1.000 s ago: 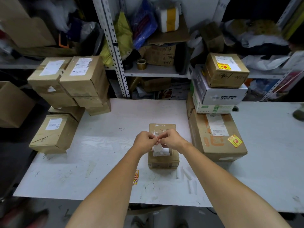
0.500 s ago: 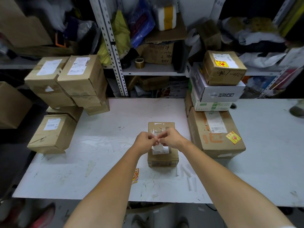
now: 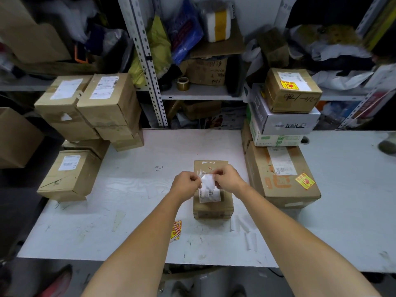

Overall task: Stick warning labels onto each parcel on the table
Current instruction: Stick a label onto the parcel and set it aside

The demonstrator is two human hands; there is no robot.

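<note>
White paper (image 3: 207, 181) is pinched by the left hand (image 3: 186, 185) and the right hand (image 3: 228, 180), just above a small brown parcel (image 3: 212, 207). The parcel is set on the desk (image 3: 128, 200), near red and yellow labels (image 3: 175, 231).

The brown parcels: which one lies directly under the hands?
The small parcel standing alone in the middle; the left hand and right hand pinch a white slip above it. The other parcels sit off to the sides.

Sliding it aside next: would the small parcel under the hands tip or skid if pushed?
Small parcel lies low and flat on the table, so it probably slides rather than tips. Its taped top looks glossy, maybe slippery. Left hand and right hand pinch a white slip.
</note>
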